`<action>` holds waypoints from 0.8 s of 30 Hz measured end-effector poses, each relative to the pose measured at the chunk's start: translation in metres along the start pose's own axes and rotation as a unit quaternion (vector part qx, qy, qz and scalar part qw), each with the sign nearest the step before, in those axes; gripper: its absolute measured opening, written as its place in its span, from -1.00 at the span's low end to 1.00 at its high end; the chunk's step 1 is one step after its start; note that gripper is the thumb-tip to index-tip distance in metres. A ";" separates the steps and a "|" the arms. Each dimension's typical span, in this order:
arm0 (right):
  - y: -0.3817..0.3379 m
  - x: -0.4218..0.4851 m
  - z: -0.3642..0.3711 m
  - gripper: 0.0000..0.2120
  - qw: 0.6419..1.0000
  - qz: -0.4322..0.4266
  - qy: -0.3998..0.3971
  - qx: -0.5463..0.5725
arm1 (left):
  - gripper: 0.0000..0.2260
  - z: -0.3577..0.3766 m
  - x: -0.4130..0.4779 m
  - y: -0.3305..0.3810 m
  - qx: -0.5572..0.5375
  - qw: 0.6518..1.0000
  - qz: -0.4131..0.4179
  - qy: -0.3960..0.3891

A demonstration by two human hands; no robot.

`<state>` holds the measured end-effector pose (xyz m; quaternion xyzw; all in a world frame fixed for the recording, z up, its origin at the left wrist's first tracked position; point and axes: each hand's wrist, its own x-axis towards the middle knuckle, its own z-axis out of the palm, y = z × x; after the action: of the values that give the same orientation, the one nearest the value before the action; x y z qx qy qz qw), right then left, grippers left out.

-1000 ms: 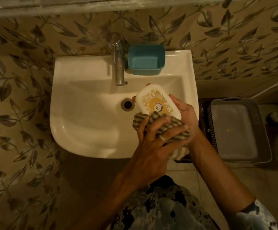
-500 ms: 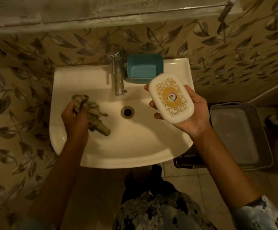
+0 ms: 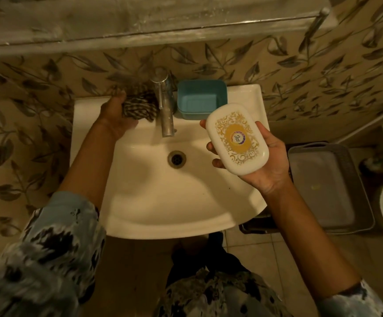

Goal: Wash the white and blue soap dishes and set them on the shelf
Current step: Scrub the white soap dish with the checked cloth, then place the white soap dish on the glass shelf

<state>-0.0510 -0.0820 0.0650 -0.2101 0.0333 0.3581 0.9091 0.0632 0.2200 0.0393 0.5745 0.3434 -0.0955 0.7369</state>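
Right hand [image 3: 275,156] holds the white soap dish [image 3: 237,138] above the right side of the sink [image 3: 151,197], clear of the basin. The dish lies on the palm, the thumb curls over its near right edge and fingertips show past its left edge. The closed, patterned face of the dish is turned up. It carries gold scrollwork around a yellow oval, with a small round sticker at the centre. The script on the sticker reads roughly "Jee"; any smaller print is not legible. Left hand [image 3: 114,115] is at the sink's back left corner, fingers curled around a bunched striped cloth [image 3: 140,106]. The cloth rests on the back ledge and touches the left side of the tap [image 3: 165,104]. The blue soap dish [image 3: 197,102] stands open side up on the back ledge just right of the tap, with nothing visible inside. Its front right corner is hidden behind the white dish. Drain [image 3: 176,158] is at the basin centre, below the spout. The shelf [image 3: 140,21] runs along the leaf-patterned wall above the sink. A grey basket [image 3: 357,179] sits on the floor beside the sink's right edge. Both patterned sleeves are pushed up the forearms.
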 end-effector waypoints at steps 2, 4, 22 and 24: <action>0.002 0.001 0.004 -0.30 1.000 0.000 0.002 0.002 | -0.69 -0.006 0.003 -0.006 0.062 0.997 0.038 0.020; 0.005 0.002 0.008 -0.30 1.000 0.002 0.004 0.005 | -0.68 -0.015 0.004 -0.011 0.108 0.991 0.078 0.027; 0.007 0.036 0.126 -0.41 0.948 0.024 0.093 -0.303 | -0.66 -0.013 -0.187 0.020 0.151 0.935 0.276 -0.160; 0.006 0.043 0.142 -0.42 0.906 -0.006 0.107 -0.410 | -0.56 -0.015 -0.192 0.031 0.183 0.925 0.288 -0.168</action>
<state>-0.0363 0.0071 0.1832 -0.6012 -0.0203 0.3105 0.7360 -0.0694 0.1954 0.1798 0.7493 0.0110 -0.0353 0.6612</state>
